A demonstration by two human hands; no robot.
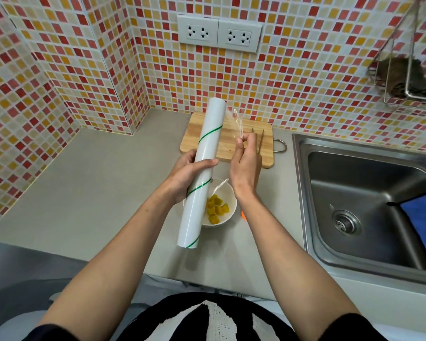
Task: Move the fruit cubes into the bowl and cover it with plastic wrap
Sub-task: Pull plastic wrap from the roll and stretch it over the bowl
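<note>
The left hand (190, 173) grips the plastic wrap roll (203, 173) above the bowl (228, 193) of fruit cubes (215, 209). The right hand (246, 161) pinches the film's loose edge (236, 124).

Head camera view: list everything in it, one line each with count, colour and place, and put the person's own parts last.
plastic wrap roll: one, white with green stripes, held above the bowl
loose film: one, clear, pulled off the roll's far end
bowl: one, white, on the counter under the roll
fruit cubes: several, yellow, inside the bowl
cutting board: one, light wood, behind the bowl
tongs: one, metal, on the board
counter: one, grey
sink: one, steel, right of the counter
cloth: one, blue, over the sink's edge
sockets: two, white, on the tiled wall
left hand: grips the roll
right hand: pinches the film
</note>
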